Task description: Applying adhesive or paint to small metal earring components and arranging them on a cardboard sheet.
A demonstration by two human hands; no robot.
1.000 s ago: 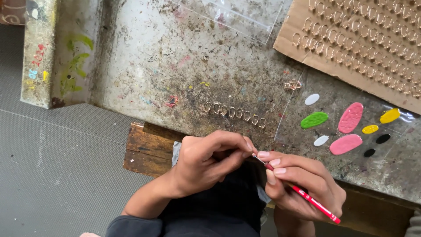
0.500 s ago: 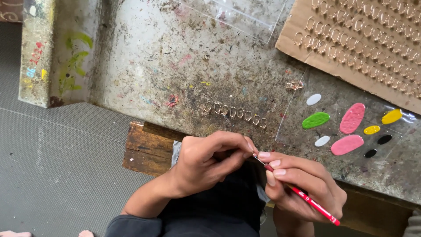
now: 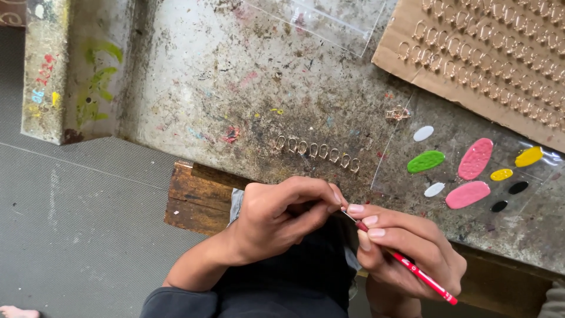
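My right hand (image 3: 409, 250) grips a thin red paintbrush (image 3: 412, 268), its tip pointing up-left toward my left hand (image 3: 282, 212). My left hand's fingers are pinched together right at the brush tip; whatever small piece they hold is hidden. Both hands hover over my lap, just below the front edge of the stained worktable (image 3: 235, 88). A row of small metal loops (image 3: 318, 152) lies on the table just above my hands. To the right, a clear plastic sheet (image 3: 471, 171) carries blobs of green, pink, white, yellow and black paint.
A cardboard sheet (image 3: 488, 53) covered with rows of metal loops lies at the top right. A clear plastic bag (image 3: 321, 20) rests at the table's top edge. A wooden block (image 3: 197, 197) sits under the table edge, grey floor (image 3: 70, 235) to the left.
Hands hold nearly the same pose; the view has shifted only slightly.
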